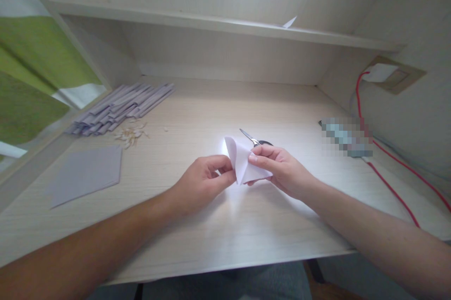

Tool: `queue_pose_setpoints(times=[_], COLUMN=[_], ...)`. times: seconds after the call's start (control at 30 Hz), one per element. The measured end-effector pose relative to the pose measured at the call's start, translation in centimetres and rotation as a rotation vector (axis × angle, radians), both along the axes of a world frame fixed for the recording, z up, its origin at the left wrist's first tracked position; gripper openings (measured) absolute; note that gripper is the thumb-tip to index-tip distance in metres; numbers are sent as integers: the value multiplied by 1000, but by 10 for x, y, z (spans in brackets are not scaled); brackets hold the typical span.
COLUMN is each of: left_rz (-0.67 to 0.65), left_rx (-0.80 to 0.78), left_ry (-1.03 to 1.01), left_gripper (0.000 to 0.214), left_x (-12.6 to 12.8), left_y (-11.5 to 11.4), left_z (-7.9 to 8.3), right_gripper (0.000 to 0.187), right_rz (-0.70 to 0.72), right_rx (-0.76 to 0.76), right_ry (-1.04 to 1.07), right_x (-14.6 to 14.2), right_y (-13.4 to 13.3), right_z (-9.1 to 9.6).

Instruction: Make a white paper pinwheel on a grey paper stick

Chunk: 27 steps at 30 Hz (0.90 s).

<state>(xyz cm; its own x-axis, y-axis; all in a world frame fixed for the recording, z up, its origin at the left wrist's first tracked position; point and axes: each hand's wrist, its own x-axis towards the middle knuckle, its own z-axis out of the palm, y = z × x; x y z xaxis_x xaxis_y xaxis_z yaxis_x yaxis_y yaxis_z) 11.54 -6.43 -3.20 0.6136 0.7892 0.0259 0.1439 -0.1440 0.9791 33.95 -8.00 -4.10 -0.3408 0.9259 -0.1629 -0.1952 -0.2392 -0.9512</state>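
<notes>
A small white sheet of paper, partly folded or curled, is held between both hands just above the middle of the desk. My left hand pinches its left edge with closed fingers. My right hand grips its right side, thumb on top. A pair of scissors lies on the desk right behind the paper, partly hidden by my right hand.
A stack of flat paper sheets lies at the left. Behind it are several folded paper strips and small paper scraps. A red cable runs along the right side from a wall socket, past a blurred object. A shelf hangs above.
</notes>
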Motion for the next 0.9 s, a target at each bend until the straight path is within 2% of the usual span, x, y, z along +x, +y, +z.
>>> queue_pose_setpoints(times=[0.1, 0.2, 0.3, 0.4, 0.43, 0.57, 0.7, 0.8, 0.9], left_rz=[86, 144, 161, 183, 202, 324, 379, 350, 309], left_rx=[36, 6, -67, -120, -130, -172, -221, -260, -288], left_ry=[15, 14, -17, -71, -93, -190, -247, -269, -291], left_gripper=[21, 22, 17, 12, 12, 17, 24, 28, 30], left_x=[-2, -3, -2, -1, -1, -2, -2, -1, -1], left_y=[2, 5, 7, 9, 10, 14, 15, 14, 13], left_z=[0, -2, -3, -3, -2, -1, -1, -2, -3], right_gripper=[27, 34, 44, 60, 55, 18, 19, 23, 18], right_rz=[14, -76, -188, -193, -164, -20, 75, 130, 139], right_rx=[-2, 61, 169, 339, 414, 720, 864, 885, 875], right_ry=[-36, -70, -112, -157, -179, -408, -538, -560, -542], right_x=[1, 1, 2, 3, 4, 6, 5, 5, 4], right_y=[0, 1, 0, -3, -4, -9, -10, -9, -8], right_z=[-3, -7, -6, -1, 1, 6, 9, 9, 7])
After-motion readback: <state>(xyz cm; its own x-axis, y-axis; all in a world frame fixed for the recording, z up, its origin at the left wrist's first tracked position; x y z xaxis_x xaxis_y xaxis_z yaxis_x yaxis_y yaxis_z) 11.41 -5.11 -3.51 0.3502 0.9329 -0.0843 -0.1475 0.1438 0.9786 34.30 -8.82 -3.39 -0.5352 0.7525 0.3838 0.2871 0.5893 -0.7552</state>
